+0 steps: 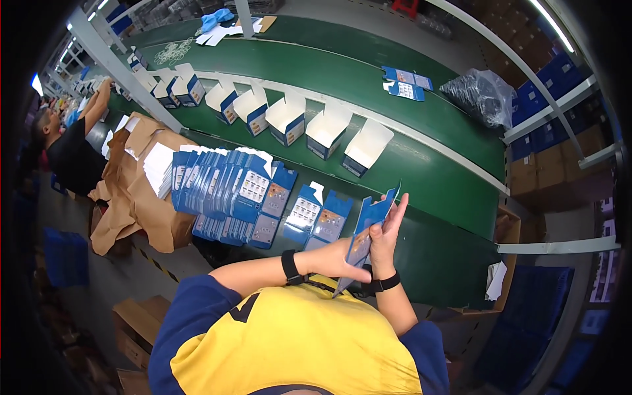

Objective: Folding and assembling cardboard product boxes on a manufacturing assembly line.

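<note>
Close in front of my chest, a flattened blue carton (362, 227) stands tilted on edge between my two hands. My left hand (329, 259) grips its lower left side, with the thumb across the near edge. On the other side, my right hand (384, 245) presses against it, thumb bent over and fingers stretched upward along the panel. Just left of the hands lies another flat blue carton (331, 218) on the dark green bench. Further left, many flattened cartons (220, 187) are fanned in an overlapping pile.
Several opened blue-and-white boxes (286, 123) stand in a row on the green conveyor (421, 171). Crumpled brown paper (145, 204) covers the bench's left end, near a co-worker (69, 148). A plastic bag (480, 95) and an unfolded carton (406, 83) lie far right. Metal posts (122, 72) rise beside the belts.
</note>
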### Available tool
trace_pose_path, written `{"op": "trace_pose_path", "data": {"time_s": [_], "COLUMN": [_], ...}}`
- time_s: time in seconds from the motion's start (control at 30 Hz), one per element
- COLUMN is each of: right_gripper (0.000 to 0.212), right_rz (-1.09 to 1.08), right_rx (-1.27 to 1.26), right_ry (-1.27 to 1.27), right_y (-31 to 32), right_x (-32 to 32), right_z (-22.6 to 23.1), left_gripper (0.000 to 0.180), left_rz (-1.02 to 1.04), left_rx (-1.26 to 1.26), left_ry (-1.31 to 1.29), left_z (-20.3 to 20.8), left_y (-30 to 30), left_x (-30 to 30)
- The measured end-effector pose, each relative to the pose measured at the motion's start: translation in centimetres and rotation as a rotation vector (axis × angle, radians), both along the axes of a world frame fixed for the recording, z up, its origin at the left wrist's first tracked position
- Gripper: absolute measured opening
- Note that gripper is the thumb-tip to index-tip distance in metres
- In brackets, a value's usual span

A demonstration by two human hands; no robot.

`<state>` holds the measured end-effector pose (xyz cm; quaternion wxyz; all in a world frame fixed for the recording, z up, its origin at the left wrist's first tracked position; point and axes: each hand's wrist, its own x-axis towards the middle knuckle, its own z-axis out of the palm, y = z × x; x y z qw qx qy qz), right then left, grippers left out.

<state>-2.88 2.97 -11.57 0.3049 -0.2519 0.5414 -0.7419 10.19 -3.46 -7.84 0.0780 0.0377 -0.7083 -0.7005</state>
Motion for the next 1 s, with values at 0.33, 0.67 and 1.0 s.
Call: {"op": "trace_pose_path", "data": {"time_s": [0.33,0.67,1.0], "right_gripper": [0.124,0.101,0.073], "right_rz": [0.400,0.153,0.272], "right_rx": [-0.045,0.008,-0.300], "right_ry": [0.160,0.072,-0.172], "right_y": [1.8,1.3,0.6], "right_x": [-2.4,-0.5,-1.5], "right_z": [7.7,9.2,7.5], "left_gripper": [0.098,0.102,0.065], "left_rz": [0.325,0.483,0.394], "left_rx": [-0.621,-0.706,-0.692], "left_ry": [0.034,0.124,0.270], "left_z": [2.6,3.1,4.2], "left_y": [-6.1,-4.0,-4.1], "left_x": [1.7,1.4,0.5]}}
